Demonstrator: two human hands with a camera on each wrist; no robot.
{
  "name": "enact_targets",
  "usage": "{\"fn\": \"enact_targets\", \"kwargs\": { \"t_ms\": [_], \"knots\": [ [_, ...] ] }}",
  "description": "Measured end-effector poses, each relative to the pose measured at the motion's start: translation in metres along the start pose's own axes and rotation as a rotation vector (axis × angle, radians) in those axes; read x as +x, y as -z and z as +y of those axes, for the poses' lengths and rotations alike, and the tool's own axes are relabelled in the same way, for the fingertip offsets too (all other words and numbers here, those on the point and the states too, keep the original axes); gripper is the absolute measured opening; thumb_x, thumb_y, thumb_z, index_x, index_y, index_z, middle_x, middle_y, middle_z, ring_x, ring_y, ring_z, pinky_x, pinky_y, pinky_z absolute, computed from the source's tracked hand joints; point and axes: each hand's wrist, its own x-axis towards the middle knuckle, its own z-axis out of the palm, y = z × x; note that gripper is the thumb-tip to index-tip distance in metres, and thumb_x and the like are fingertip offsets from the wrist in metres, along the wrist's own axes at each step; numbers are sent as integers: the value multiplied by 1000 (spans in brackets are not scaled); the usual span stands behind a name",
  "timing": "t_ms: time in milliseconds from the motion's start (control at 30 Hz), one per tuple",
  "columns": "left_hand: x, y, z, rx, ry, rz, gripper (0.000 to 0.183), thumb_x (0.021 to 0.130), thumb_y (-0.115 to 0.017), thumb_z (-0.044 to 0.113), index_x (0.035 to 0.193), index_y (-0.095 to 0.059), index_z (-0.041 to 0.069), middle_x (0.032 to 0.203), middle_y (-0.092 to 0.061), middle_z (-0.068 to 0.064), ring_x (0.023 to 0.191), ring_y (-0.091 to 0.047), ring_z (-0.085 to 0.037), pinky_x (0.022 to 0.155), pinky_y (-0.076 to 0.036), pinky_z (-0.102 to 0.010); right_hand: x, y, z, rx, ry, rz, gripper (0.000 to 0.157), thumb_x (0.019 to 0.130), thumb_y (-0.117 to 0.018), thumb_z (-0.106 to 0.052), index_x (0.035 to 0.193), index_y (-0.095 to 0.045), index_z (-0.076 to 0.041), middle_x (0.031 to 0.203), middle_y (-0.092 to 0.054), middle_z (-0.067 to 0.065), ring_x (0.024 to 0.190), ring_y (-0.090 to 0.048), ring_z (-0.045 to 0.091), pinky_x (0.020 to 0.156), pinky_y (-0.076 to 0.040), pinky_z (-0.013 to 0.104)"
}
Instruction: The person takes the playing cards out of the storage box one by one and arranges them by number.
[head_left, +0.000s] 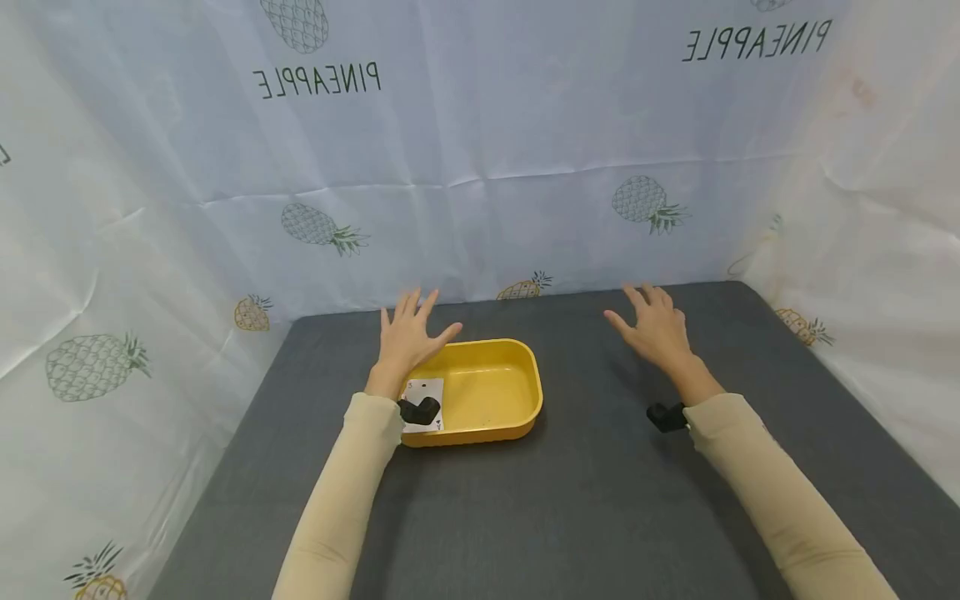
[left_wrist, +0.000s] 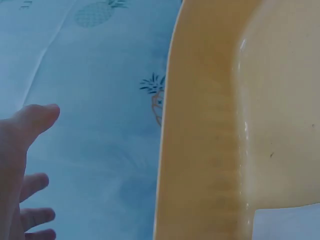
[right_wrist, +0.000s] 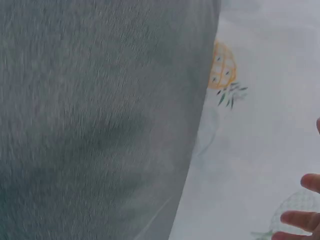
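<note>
My left hand [head_left: 407,337] is spread with straight fingers over the back left corner of a yellow tray [head_left: 487,433], holding nothing. Inside the tray's left end lies a white playing card [head_left: 426,389], partly covered by the black camera on my left wrist. The left wrist view has the tray's wall [left_wrist: 200,140] and a white corner of the card [left_wrist: 287,222]. To the right of the tray, my right hand [head_left: 656,331] hovers over the dark table with fingers spread and nothing in them. Its fingertips [right_wrist: 300,220] show at the right wrist view's edge.
A dark grey table [head_left: 585,500] carries the tray left of centre. White curtains [head_left: 487,117] printed with pineapples hang along the back and both sides. A small black camera [head_left: 666,417] is worn on the right wrist.
</note>
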Motion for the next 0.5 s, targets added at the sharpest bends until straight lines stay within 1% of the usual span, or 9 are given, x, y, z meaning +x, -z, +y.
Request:
{"fn": "enact_targets", "kwargs": {
  "t_ms": [100,267,400,500],
  "knots": [
    [-7,1,-4,-44,-33,24,76,92,-48,60,154,-24,24,161,-21,-12,150,-17,-36,119,-9,-63,-6,-2,-8,57,47,27,64,100,-45,-45,148,-34,-4,149,-31,31,137,-28,52,100,-34,70],
    [-20,4,-15,-155,-83,58,64,95,-52,51,149,-38,20,156,-35,-11,144,-32,-35,118,-21,-58,-15,-5,-22,165,95,74,52,98,-53,-30,140,-45,2,139,-43,31,129,-38,49,101,-37,64],
    [-33,7,-25,-281,-91,61,54,96,-56,42,143,-47,18,151,-43,-11,142,-36,-35,115,-29,-57,-22,-9,-34,232,132,86,48,96,-58,-23,134,-50,4,131,-52,30,123,-47,46,99,-40,60],
    [-42,8,-32,-362,-97,63,48,96,-58,35,139,-52,16,147,-47,-12,140,-39,-34,113,-32,-57,-27,-12,-43,287,142,76,44,94,-61,-19,130,-53,5,123,-58,29,113,-55,43,92,-46,56]
  ]
}}
